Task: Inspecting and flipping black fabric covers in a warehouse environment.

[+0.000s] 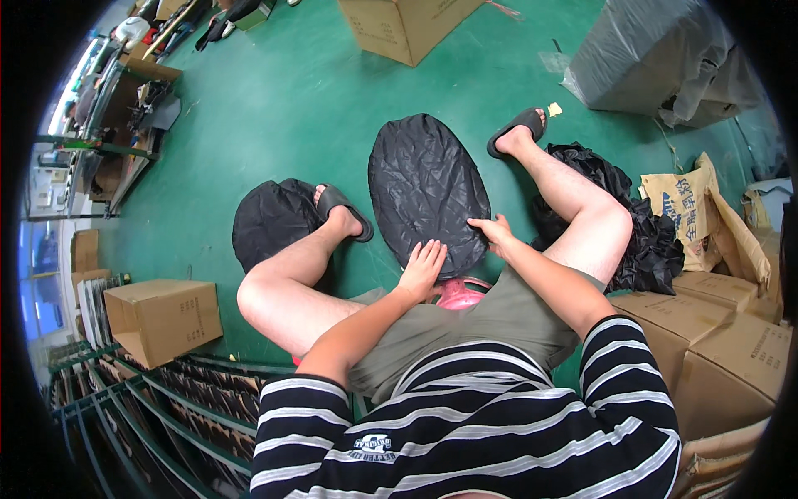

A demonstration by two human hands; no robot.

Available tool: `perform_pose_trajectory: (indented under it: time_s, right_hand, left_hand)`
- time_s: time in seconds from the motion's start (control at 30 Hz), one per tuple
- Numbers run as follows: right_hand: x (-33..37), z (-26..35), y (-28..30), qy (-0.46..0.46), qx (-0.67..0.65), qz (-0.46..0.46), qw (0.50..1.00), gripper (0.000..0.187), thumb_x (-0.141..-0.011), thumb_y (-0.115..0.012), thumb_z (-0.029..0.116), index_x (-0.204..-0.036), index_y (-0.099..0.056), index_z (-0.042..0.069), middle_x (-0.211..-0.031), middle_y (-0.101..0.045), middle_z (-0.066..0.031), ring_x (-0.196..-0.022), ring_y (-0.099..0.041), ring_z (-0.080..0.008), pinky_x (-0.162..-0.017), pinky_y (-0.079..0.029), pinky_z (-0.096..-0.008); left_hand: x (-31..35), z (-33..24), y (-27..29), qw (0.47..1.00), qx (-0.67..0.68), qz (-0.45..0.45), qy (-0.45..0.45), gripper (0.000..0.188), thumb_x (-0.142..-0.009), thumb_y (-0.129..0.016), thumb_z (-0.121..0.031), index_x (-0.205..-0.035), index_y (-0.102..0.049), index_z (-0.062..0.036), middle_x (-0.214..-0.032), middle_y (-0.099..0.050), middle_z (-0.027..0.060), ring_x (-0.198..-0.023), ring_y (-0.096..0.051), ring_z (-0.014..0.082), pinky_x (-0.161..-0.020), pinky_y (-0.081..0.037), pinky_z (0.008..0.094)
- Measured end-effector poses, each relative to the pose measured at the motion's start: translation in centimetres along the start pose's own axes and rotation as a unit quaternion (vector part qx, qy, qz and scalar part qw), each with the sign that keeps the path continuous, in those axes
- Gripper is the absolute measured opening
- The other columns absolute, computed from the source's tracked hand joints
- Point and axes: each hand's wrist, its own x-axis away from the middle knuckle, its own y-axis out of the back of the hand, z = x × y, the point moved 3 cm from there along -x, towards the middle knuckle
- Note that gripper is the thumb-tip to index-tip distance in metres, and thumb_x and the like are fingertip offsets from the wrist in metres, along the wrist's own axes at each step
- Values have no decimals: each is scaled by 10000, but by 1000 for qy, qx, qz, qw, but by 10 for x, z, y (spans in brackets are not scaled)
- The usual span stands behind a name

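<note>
A black, wrinkled oval fabric cover [428, 187] lies between my legs, its near end close to my lap. My left hand [424, 268] rests on the near left of it, fingers stretched out over the fabric and thumb partly hidden. At the near right edge, my right hand [494, 234] takes hold of the cover, with some fingers hidden behind the rim. Just below the cover, a glossy pink thing [460, 294] shows at my shorts; its kind is hidden. Another black fabric cover [274, 223] lies beside my left foot.
A heap of black fabric [644, 237] lies beyond my right leg. Brown cartons [677, 320] and a torn paper sack [706, 216] stand at right. A carton [164, 316] sits at left above green racks [166, 399]. Plastic-covered goods [644, 58] and another carton [407, 29] stand farther off.
</note>
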Motion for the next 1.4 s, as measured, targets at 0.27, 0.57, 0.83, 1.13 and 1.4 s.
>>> perform_pose_trajectory:
  time_s: [0.27,0.57,0.83,1.13,1.4]
  right_hand:
    - [-6,-8,-9,-208,-177,168,947,279,-898,-667,276,-1021,-573,45,-862,-609,-89,-637,-565,-178,-578,-533,-316]
    - [12,31,-44,75,97,-60,991,317,-793,-742,302,-982,-668,59,-831,-660,-103,-775,-631,-260,-695,-500,-415]
    - [21,-22,-38,-48,-190,71,978,799,-828,-690,489,-1344,-465,-78,-1323,-557,-249,-1202,-551,-340,-1012,-435,-462]
    - [51,-10,-59,34,-35,-120,992,525,-744,-680,238,-1206,-604,0,-1176,-654,-230,-1085,-631,-362,-926,-488,-407]
    - [40,-23,-56,-31,-82,-174,981,696,-771,-732,291,-1339,-490,-30,-1336,-558,-241,-1241,-542,-356,-1003,-454,-413]
  left_hand:
    - [-16,11,-8,998,45,-28,-21,752,-702,-695,-115,-1382,-420,49,-1413,-452,241,-1335,-434,371,-1127,-359,420]
    - [-47,28,23,984,116,125,42,436,-793,-579,-194,-1176,-624,10,-957,-685,237,-924,-664,394,-867,-527,475]
    - [-33,19,38,986,130,93,-44,660,-762,-706,-337,-1269,-526,45,-1382,-473,317,-1252,-511,422,-1048,-436,468]
    - [-28,10,39,978,94,179,43,1052,-644,-758,-688,-1293,-443,78,-1320,-459,406,-1271,-485,461,-1015,-469,440]
    - [-41,8,34,986,101,132,3,1180,-627,-756,-698,-1412,-355,87,-1333,-514,306,-1252,-528,383,-1056,-429,419]
